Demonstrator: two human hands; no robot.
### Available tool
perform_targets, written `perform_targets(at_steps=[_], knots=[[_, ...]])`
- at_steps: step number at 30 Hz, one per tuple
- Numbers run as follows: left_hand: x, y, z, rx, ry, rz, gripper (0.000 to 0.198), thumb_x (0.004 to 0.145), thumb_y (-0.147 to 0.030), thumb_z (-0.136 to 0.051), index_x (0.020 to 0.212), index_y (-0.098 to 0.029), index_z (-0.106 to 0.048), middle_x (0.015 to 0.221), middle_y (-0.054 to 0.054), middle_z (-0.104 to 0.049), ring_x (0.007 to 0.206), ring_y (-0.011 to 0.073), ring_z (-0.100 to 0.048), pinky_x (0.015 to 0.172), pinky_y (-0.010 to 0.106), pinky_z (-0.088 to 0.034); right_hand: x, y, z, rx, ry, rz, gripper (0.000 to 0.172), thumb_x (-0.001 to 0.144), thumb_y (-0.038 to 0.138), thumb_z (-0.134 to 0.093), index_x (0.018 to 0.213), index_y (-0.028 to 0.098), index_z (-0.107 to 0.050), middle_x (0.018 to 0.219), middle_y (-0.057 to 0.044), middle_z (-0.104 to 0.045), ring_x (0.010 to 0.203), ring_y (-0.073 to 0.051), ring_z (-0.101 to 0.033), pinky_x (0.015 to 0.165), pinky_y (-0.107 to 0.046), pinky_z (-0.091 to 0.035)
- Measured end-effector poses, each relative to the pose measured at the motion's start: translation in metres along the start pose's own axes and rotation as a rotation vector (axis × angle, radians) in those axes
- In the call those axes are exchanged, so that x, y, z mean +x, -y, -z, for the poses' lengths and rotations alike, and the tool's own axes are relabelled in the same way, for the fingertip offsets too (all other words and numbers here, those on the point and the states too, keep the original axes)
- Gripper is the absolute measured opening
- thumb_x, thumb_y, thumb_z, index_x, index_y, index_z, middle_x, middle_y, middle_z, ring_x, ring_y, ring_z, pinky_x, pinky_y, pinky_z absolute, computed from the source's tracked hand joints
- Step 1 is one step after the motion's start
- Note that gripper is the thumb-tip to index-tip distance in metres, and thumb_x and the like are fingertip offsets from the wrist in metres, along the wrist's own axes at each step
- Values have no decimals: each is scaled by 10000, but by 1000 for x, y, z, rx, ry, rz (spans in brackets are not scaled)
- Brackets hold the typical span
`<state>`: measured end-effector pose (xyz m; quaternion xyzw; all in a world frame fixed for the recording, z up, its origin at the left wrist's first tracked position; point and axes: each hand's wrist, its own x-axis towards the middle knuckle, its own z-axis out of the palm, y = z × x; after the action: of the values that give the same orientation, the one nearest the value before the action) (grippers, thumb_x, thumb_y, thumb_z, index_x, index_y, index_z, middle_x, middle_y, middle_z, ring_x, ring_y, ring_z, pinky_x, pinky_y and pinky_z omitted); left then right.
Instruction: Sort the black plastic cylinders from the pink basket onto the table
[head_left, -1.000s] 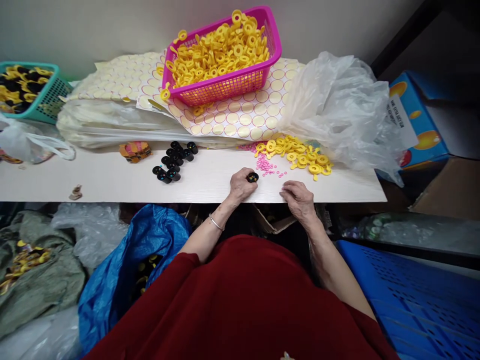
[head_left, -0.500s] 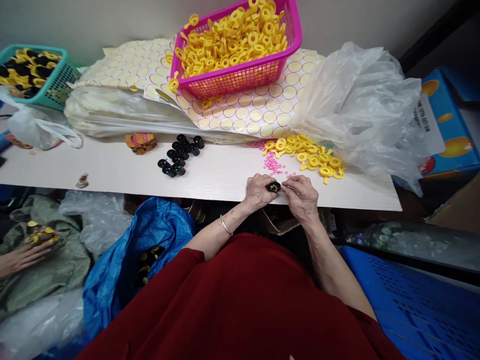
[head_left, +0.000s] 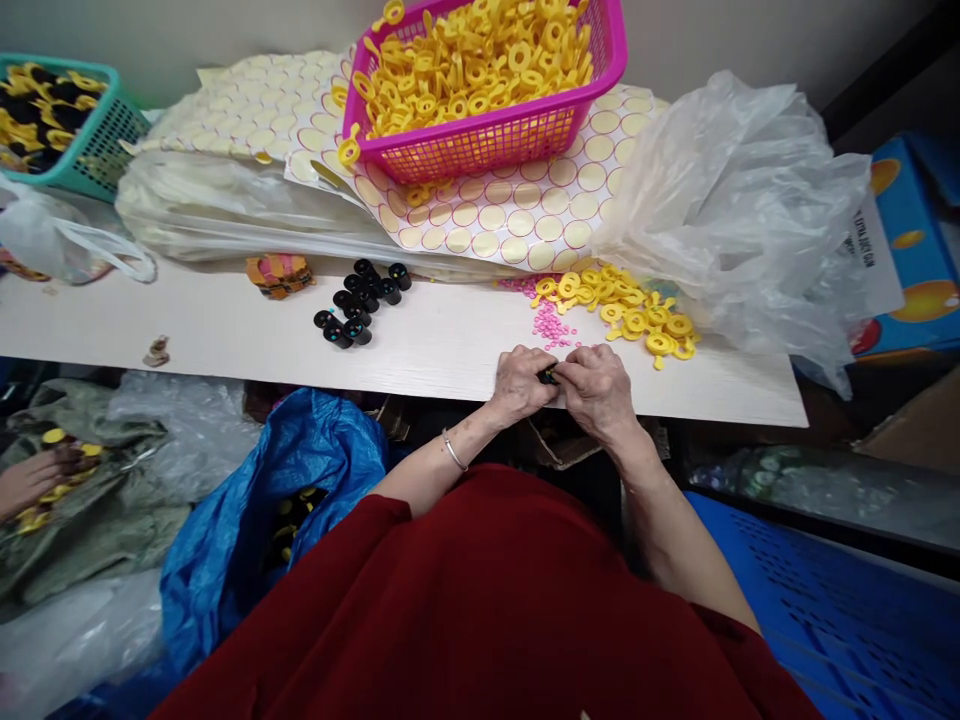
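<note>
Wrapped around a small black cylinder (head_left: 547, 375), my left hand (head_left: 523, 384) rests at the front edge of the white table (head_left: 442, 355). My right hand (head_left: 598, 392) is closed, its fingertips pinched together at the cylinder's open end; whatever they hold is hidden. Just beyond both hands lie tiny pink rings (head_left: 551, 326) in a loose scatter. A pile of yellow ring pieces with tabs (head_left: 636, 318) is behind my right hand. Several more black cylinders (head_left: 360, 300) stand grouped to the left, some with small coloured bits inside.
A pink basket (head_left: 480, 145) of yellow pieces sits at the back on dotted sheets. Clear plastic bags (head_left: 742, 200) bulge at the right. A teal basket (head_left: 112, 130) stands far left. Below are a blue sack (head_left: 217, 540) and another person's hand (head_left: 34, 482).
My right fingertips have moved in over the cylinder's end, covering more of it. The view has shifted slightly. At the left, the other person's hand has drawn back over yellow pieces.
</note>
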<state>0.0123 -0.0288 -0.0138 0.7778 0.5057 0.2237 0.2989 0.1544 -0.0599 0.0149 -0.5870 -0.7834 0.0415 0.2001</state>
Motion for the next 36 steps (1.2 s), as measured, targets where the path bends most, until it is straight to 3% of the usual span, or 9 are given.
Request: perform_targets(at_steps=[5, 11, 14, 17, 20, 25, 29, 32, 36], knots=[[-1, 0, 0, -16, -13, -17, 138, 705, -220, -724, 841, -231, -703, 887, -6, -716, 876, 188, -563, 804, 346, -384, 4, 5, 5, -46, 65, 7, 283, 891, 190, -455, 748, 217, -698, 779, -91, -610, 774, -232, -429, 661, -365, -320], [1, 4, -2, -17, -17, -19, 198, 685, -219, -726, 881, -244, -719, 916, 5, -727, 890, 201, -579, 821, 353, -397, -4, -9, -1, 362, -42, -107, 167, 870, 277, -545, 850, 233, -705, 797, -47, -618, 798, -211, -533, 737, -359, -447], [1, 4, -3, -32, -25, -5, 252, 659, -211, -744, 908, -244, -722, 952, 11, -734, 915, 214, -589, 837, 361, -400, -16, -37, -6, 423, -265, -312, 160, 839, 335, -585, 895, 222, -682, 816, -36, -610, 744, -197, -555, 712, -358, -472], [1, 4, -3, -36, -34, 5, 275, 627, -190, -755, 895, -237, -718, 954, 12, -735, 922, 220, -594, 838, 364, -401, -25, -70, -9, 139, -547, -627, 205, 822, 378, -587, 875, 198, -668, 869, -83, -599, 788, -236, -546, 748, -408, -465], [1, 4, -3, -23, -42, 1, 253, 634, -196, -743, 881, -236, -711, 946, 6, -733, 914, 217, -596, 834, 364, -405, -23, -93, -9, -68, -552, -776, 273, 838, 395, -560, 924, 166, -680, 971, -145, -591, 917, -293, -545, 802, -447, -451], [2, 3, -3, -4, -47, -3, 263, 632, -204, -729, 894, -227, -713, 940, 0, -732, 895, 214, -596, 829, 363, -412, -9, -100, -8, -207, -304, -768, 280, 824, 383, -578, 938, 160, -702, 1064, -163, -588, 992, -312, -516, 813, -446, -440], [3, 4, -3, -10, -32, 2, 283, 620, -220, -741, 903, -229, -718, 947, 5, -734, 910, 222, -596, 827, 364, -411, -7, -99, -8, -216, -348, -690, 211, 837, 317, -551, 820, 171, -703, 1072, -167, -598, 990, -310, -503, 823, -456, -431], [3, 4, -3, -14, -22, 0, 275, 626, -233, -743, 901, -229, -720, 941, 8, -736, 915, 226, -595, 832, 370, -408, -13, -93, -8, -217, -409, -570, 237, 875, 290, -495, 848, 177, -702, 1040, -160, -604, 972, -295, -511, 819, -427, -430], [3, 4, -3, -24, -32, -2, 282, 620, -232, -750, 900, -231, -719, 941, 8, -735, 915, 227, -592, 827, 369, -406, -26, -73, -12, -282, -267, -345, 257, 887, 188, -432, 893, 168, -688, 909, -133, -611, 847, -248, -515, 726, -355, -409]])
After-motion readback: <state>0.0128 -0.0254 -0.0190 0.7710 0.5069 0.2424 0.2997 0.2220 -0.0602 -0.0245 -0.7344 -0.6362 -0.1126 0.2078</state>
